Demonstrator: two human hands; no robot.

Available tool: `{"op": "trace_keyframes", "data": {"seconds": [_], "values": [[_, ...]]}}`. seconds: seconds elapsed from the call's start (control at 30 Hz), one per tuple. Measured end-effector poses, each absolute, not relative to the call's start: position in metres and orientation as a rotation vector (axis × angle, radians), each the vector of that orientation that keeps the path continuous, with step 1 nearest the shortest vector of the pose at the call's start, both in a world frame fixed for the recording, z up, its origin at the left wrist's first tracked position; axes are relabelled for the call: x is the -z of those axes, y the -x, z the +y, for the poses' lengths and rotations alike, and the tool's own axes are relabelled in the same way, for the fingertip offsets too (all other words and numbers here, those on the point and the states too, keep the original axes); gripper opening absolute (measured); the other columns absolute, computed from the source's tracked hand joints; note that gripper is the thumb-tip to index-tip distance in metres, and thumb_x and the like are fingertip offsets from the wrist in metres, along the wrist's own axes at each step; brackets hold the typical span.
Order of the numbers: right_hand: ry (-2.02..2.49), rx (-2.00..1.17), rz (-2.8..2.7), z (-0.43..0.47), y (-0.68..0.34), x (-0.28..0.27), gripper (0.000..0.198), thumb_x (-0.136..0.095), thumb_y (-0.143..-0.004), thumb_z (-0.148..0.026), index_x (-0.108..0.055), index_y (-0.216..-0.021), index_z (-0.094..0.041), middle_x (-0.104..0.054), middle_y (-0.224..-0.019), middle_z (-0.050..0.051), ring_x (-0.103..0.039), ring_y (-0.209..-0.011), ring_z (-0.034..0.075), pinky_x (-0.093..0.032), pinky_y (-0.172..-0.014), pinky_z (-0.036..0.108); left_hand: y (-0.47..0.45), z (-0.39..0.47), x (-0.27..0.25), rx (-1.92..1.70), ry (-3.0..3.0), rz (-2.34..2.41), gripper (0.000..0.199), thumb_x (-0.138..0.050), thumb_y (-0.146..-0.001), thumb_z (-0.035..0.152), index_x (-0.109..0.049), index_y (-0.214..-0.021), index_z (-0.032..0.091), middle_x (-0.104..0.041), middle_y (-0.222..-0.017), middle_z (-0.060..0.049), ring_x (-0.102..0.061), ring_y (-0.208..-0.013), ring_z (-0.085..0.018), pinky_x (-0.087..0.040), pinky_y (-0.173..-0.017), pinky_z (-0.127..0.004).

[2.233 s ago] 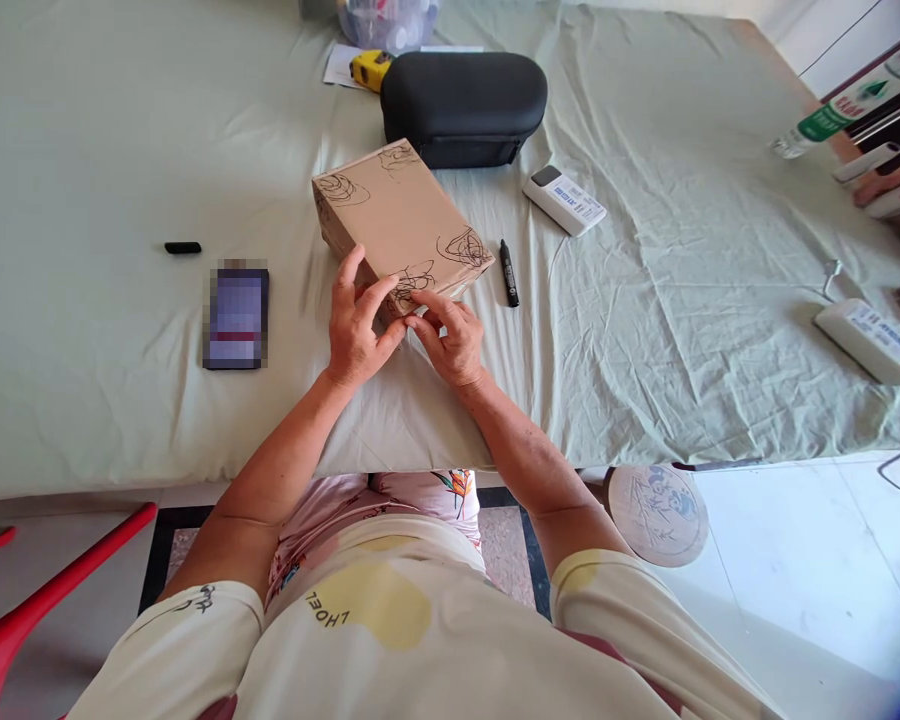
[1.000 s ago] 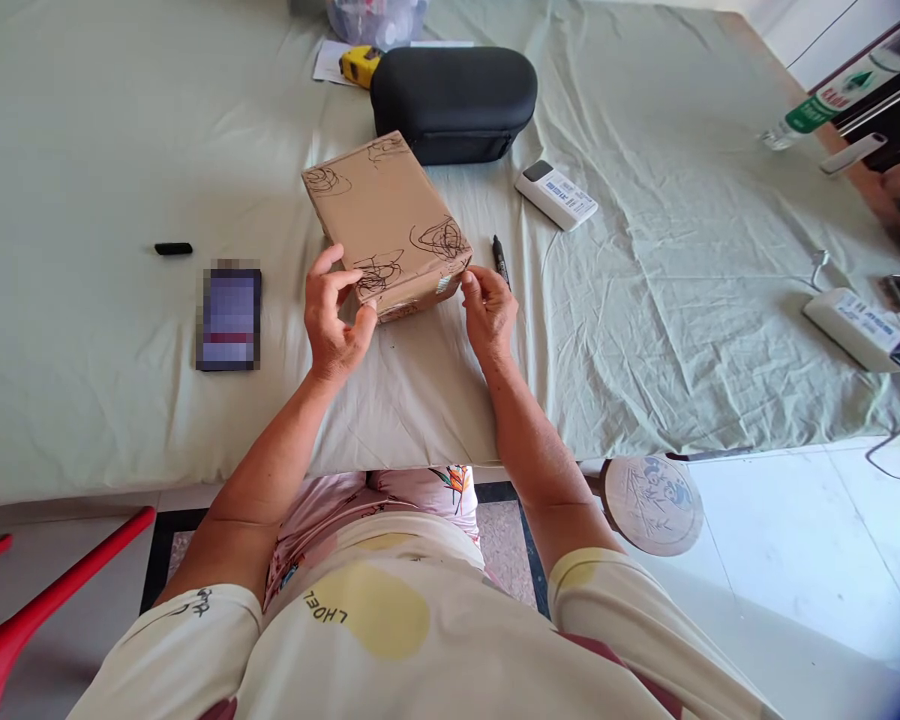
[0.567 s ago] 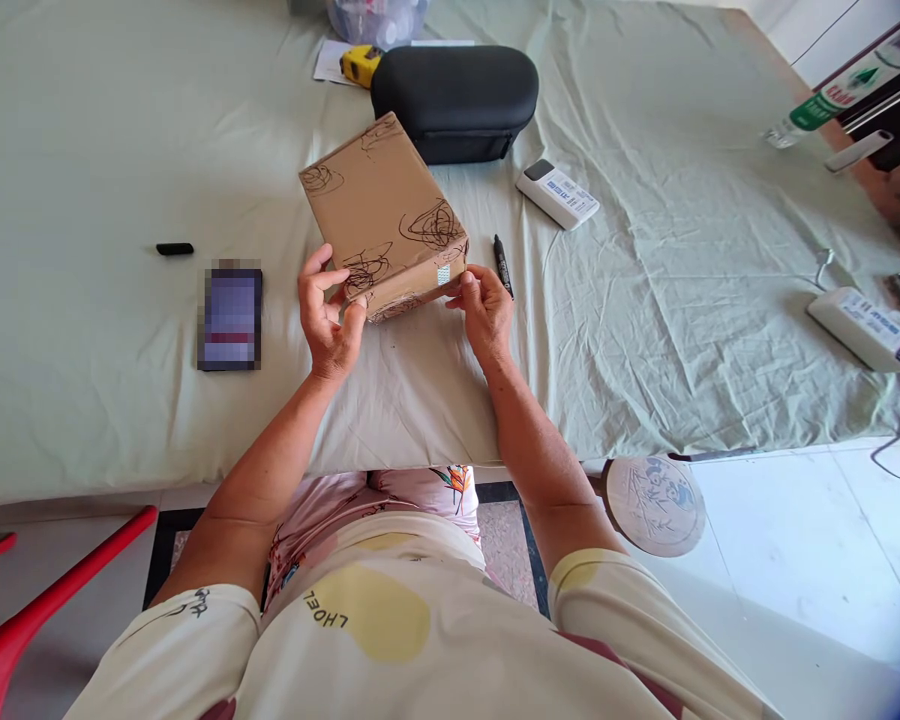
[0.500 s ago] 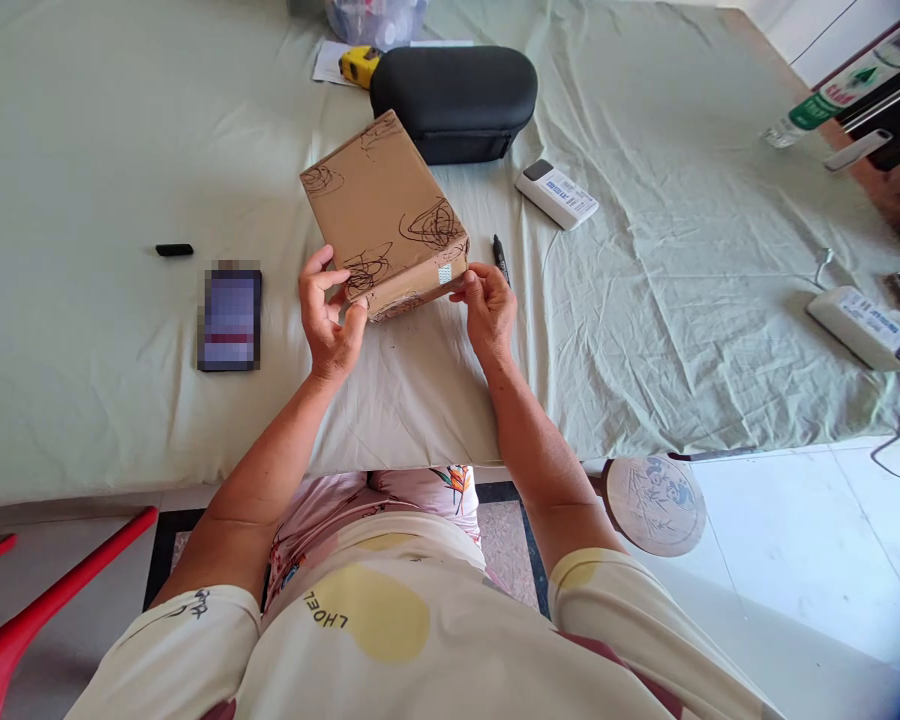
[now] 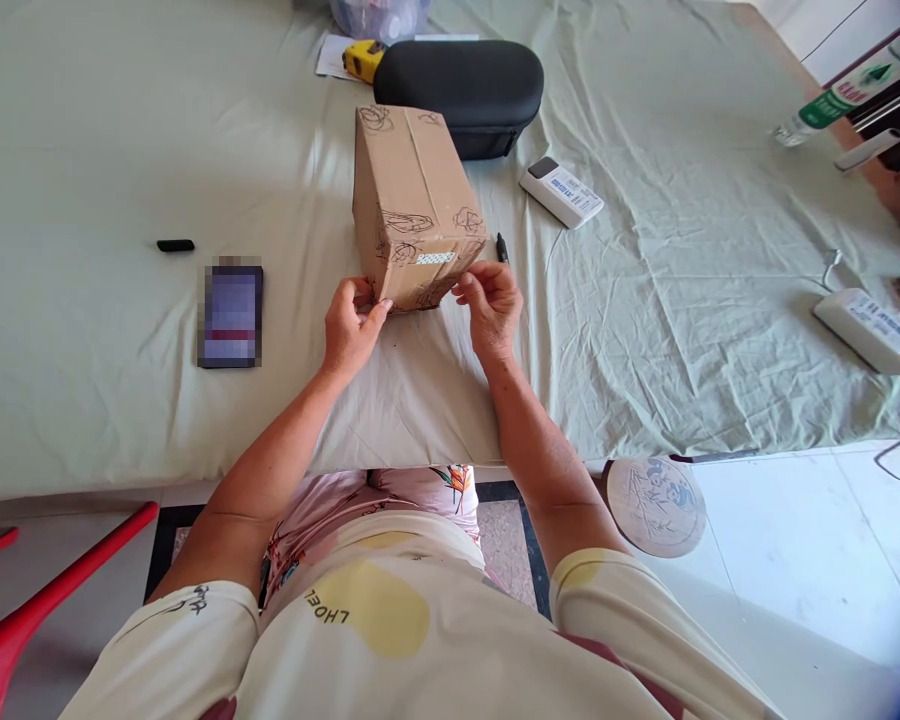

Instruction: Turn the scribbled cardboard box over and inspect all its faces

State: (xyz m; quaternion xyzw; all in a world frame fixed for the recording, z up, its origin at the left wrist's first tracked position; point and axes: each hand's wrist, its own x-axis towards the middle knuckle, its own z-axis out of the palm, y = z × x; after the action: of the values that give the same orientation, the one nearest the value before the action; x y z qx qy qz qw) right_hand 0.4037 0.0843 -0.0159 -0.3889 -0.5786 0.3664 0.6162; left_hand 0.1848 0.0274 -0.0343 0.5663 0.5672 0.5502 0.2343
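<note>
A brown cardboard box [image 5: 412, 180] with dark pen scribbles at its corners stands on the cloth in front of me. A seam runs along its top, and a small patterned label sits on the end facing me. My left hand [image 5: 354, 325] grips the lower left corner of that end, thumb in front and fingers at the side. At the right edge of the same end, my right hand [image 5: 493, 310] has thumb and fingertips pinched against the cardboard. Just beyond my right hand lies a black marker [image 5: 502, 248], partly hidden by the fingers.
Behind the box is a black zip case [image 5: 465, 85], beside a yellow tape measure [image 5: 363, 61]. A white power bank [image 5: 562, 192] lies to the right, another power bank [image 5: 870, 330] farther right. On the left are a phone [image 5: 232, 315] and black pen cap [image 5: 175, 245].
The box has been turned and tipped, so a different side with a seam faces up and its labelled end shows more fully. My left hand has shifted right with it; my right hand stays nearly in place.
</note>
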Motion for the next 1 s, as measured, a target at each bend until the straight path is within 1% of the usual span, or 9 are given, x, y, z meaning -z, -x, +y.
{"op": "trace_keyframes", "data": {"seconds": [0.1,0.17,0.27,0.4,0.57,0.73,0.8,0.87,1.0], "values": [[1.0,-0.843,-1.442,0.082,-0.397,0.017,0.05,-0.07,-0.088,-0.074,-0.063,-0.094,-0.025,-0.062,-0.079,-0.004,-0.058,-0.069,0.01,-0.051,-0.066,0.026,-0.184,0.029,0.037,-1.571,-1.485,1.539,0.068,-0.064,-0.086,0.085,-0.057,-0.111,0.022,-0.072,-0.118,-0.01,-0.076,-0.094,-0.019,-0.067,-0.074,-0.032],[1.063,-0.821,-1.538,0.079,-0.394,0.015,0.041,-0.067,-0.092,-0.066,-0.063,-0.091,-0.024,-0.063,-0.08,-0.003,-0.057,-0.071,0.011,-0.051,-0.07,0.029,-0.181,0.031,0.037,-1.612,-1.43,1.487,0.065,-0.064,-0.086,0.085,-0.055,-0.106,0.023,-0.073,-0.116,-0.009,-0.075,-0.091,-0.018,-0.068,-0.075,-0.032],[1.113,-0.799,-1.658,0.074,-0.392,0.01,0.029,-0.065,-0.093,-0.051,-0.062,-0.087,-0.024,-0.065,-0.083,-0.001,-0.058,-0.074,0.013,-0.05,-0.072,0.03,-0.178,0.034,0.035,-1.632,-1.374,1.415,0.059,-0.065,-0.089,0.08,-0.052,-0.102,0.024,-0.073,-0.118,-0.009,-0.075,-0.096,-0.019,-0.07,-0.081,-0.035],[1.13,-0.796,-1.716,0.072,-0.392,0.009,0.022,-0.067,-0.09,-0.044,-0.059,-0.086,-0.024,-0.065,-0.082,-0.001,-0.057,-0.072,0.013,-0.047,-0.07,0.029,-0.18,0.034,0.032,-1.644,-1.325,1.405,0.059,-0.068,-0.087,0.08,-0.051,-0.099,0.024,-0.073,-0.12,-0.009,-0.075,-0.096,-0.018,-0.071,-0.08,-0.034],[1.174,-0.859,-1.67,0.071,-0.391,0.018,0.025,-0.069,-0.092,-0.046,-0.055,-0.099,-0.026,-0.064,-0.075,-0.007,-0.051,-0.06,0.01,-0.046,-0.067,0.029,-0.183,0.031,0.031,-1.617,-1.311,1.394,0.06,-0.068,-0.087,0.081,-0.052,-0.099,0.024,-0.072,-0.118,-0.008,-0.076,-0.095,-0.018,-0.07,-0.079,-0.034],[1.12,-0.802,-1.551,0.073,-0.39,0.024,0.033,-0.065,-0.096,-0.058,-0.058,-0.105,-0.027,-0.063,-0.076,-0.006,-0.057,-0.063,0.011,-0.049,-0.066,0.03,-0.184,0.032,0.036,-1.545,-1.397,1.465,0.068,-0.068,-0.081,0.087,-0.056,-0.101,0.022,-0.072,-0.1,-0.007,-0.077,-0.09,-0.02,-0.068,-0.082,-0.036],[1.122,-0.737,-1.513,0.075,-0.392,0.022,0.036,-0.062,-0.098,-0.061,-0.061,-0.106,-0.027,-0.064,-0.078,-0.004,-0.059,-0.065,0.012,-0.052,-0.067,0.031,-0.185,0.033,0.037,-1.563,-1.42,1.447,0.072,-0.071,-0.078,0.087,-0.058,-0.108,0.023,-0.074,-0.105,-0.008,-0.078,-0.098,-0.023,-0.067,-0.09,-0.037],[1.128,-0.671,-1.488,0.075,-0.396,0.018,0.037,-0.06,-0.099,-0.063,-0.063,-0.105,-0.027,-0.064,-0.08,-0.003,-0.06,-0.068,0.013,-0.055,-0.069,0.032,-0.185,0.034,0.035,-1.614,-1.445,1.38,0.076,-0.073,-0.079,0.084,-0.054,-0.123,0.025,-0.073,-0.121,-0.011,-0.076,-0.114,-0.025,-0.064,-0.1,-0.038],[1.085,-0.535,-1.433,0.075,-0.406,0.009,0.04,-0.057,-0.101,-0.064,-0.066,-0.104,-0.026,-0.068,-0.09,0.0,-0.065,-0.077,0.014,-0.059,-0.076,0.035,-0.176,0.035,0.028,-1.721,-1.512,1.34,0.092,-0.073,-0.085,0.078,-0.031,-0.154,0.035,-0.063,-0.143,-0.014,-0.069,-0.131,-0.026,-0.059,-0.112,-0.041]]}}
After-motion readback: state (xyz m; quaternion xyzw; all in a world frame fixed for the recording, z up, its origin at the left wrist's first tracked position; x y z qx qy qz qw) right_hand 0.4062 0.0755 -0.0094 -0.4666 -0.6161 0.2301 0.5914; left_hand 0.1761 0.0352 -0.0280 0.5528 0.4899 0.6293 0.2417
